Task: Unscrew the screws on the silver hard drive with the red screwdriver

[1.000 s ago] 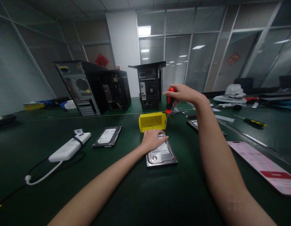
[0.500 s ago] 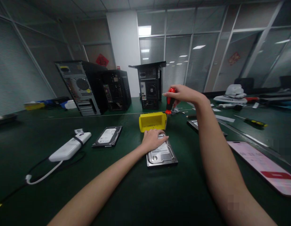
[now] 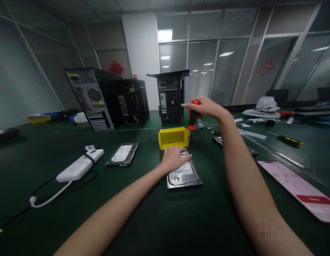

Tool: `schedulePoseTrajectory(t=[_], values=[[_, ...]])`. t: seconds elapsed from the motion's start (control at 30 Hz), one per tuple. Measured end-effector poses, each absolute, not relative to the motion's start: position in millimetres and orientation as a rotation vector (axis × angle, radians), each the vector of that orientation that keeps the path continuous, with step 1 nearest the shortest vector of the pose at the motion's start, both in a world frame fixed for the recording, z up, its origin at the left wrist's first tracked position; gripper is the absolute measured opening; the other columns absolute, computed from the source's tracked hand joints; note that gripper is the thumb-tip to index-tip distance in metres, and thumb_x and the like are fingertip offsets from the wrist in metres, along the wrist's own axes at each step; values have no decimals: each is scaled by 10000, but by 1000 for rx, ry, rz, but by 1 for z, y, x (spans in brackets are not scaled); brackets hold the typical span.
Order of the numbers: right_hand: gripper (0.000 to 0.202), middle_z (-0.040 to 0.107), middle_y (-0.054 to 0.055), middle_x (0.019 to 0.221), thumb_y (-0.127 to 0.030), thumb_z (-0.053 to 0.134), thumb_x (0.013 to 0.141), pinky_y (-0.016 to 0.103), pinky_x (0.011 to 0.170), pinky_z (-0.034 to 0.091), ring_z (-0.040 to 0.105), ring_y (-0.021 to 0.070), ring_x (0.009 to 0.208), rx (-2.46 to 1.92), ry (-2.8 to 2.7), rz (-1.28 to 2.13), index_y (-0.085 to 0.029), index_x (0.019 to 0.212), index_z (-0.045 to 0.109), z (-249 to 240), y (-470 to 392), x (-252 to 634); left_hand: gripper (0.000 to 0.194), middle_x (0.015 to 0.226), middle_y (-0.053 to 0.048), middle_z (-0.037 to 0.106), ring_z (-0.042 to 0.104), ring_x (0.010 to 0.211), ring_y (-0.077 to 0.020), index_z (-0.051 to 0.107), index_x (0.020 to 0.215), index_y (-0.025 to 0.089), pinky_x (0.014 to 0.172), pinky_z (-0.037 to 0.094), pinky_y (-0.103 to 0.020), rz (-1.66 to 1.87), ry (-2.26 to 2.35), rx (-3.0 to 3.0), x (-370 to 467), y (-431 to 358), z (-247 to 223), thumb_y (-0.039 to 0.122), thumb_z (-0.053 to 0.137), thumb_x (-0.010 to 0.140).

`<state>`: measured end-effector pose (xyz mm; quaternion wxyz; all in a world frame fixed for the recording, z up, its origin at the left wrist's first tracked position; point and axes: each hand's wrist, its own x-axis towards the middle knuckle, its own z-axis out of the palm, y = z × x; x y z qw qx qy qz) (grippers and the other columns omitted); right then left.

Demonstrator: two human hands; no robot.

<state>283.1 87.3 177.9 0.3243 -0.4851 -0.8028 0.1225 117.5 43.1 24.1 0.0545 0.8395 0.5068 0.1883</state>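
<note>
Green worktop (image 3: 181, 220) carries the hard drive (image 3: 184, 179), long axis running forward; the nearer left hand (image 3: 174, 158) clamps its far end, while the right hand (image 3: 207, 106), wrapped around a nearly upright screwdriver (image 3: 192, 119), hangs beyond, slightly rightward.

Left hand (image 3: 173, 159) low — palm down, right hand (image 3: 206, 106) raised — wrist (image 3: 225, 116) bent

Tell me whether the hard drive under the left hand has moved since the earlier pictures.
No, the hard drive under the left hand keeps its place relative to the yellow box.
</note>
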Motion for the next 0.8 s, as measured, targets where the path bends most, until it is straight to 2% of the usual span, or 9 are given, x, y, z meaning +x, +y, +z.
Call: schedulePoseTrajectory(t=[0.13,0.27,0.4,0.47,0.53,0.63,0.8], values=[[512,595,45,599,-674,532,769,255,443,463,556,116,424,-1272,-2085,366,-177,655,489,177,88,284,506,1161,-70,673,593,1070,-277,650,1157,225,910,415,-412,576,1549,2544,118,43,23,584,425,881],[521,621,64,597,-666,467,812,266,455,477,573,134,430,-1283,-2050,421,-171,658,516,177,90,284,506,1153,-76,676,594,1067,-290,655,1151,214,903,417,-433,581,1545,2542,118,43,23,578,432,880],[468,629,88,586,-474,346,920,275,485,502,572,136,449,-1307,-2003,658,-157,633,536,176,94,286,482,1145,-70,682,599,1066,-287,667,1133,224,907,418,-421,568,1559,2541,118,43,24,566,442,879],[366,649,84,652,-354,370,912,253,462,483,573,129,481,-1213,-2035,618,-149,681,566,176,96,287,473,1147,-66,683,598,1072,-283,670,1127,230,910,417,-410,562,1569,2539,119,42,24,564,446,878],[275,663,68,728,-315,409,898,232,408,433,549,113,478,-1118,-2078,494,-152,762,584,176,96,288,476,1148,-64,683,598,1074,-280,668,1130,231,911,417,-405,568,1564,2538,118,43,24,569,447,876],[307,656,54,742,-397,413,915,215,390,384,507,94,464,-1087,-2115,372,-161,829,588,176,95,287,485,1145,-62,685,601,1068,-284,669,1131,232,909,420,-409,588,1551,2544,118,44,23,578,444,874],[420,548,25,621,-503,414,907,204,437,389,490,89,487,-1105,-2108,294,-159,717,565,176,91,281,498,1126,-75,690,610,1044,-294,673,1123,213,891,434,-424,614,1530,2564,117,46,20,577,439,877]])
